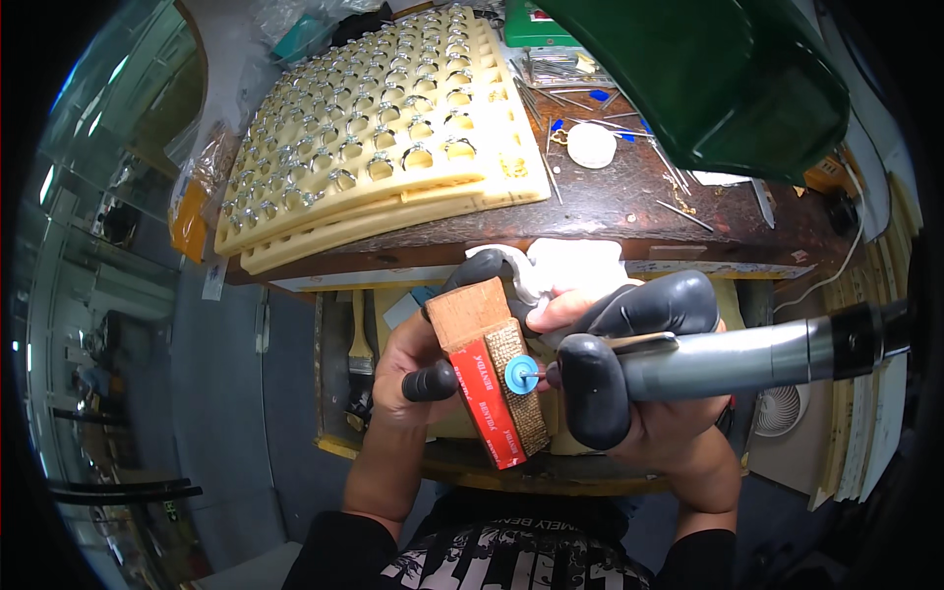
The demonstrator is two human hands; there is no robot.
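Note:
My left hand point(405, 356) grips a wooden block point(468, 307) wrapped partly in red tape, with a rough brown woven-looking strip along its side. Black covers sit on some fingertips of both hands. From the right, my right hand point(678, 428) holds a silver rotary handpiece point(733, 362), black-covered fingers wrapped round its front end. A small blue disc point(521, 375) on the handpiece's tip lies against the rough strip; whether it spins, I cannot tell. Behind the block, a crumpled white cloth or tissue point(575, 265) shows beside my fingers.
A cream tray point(531, 187) full of silver rings fills the bench's left. A green lamp shade point(728, 88) hangs over the right. Between them are a round white piece point(591, 145), scattered thin metal burs and a green box point(536, 28). A brush point(361, 339) lies in the drawer below.

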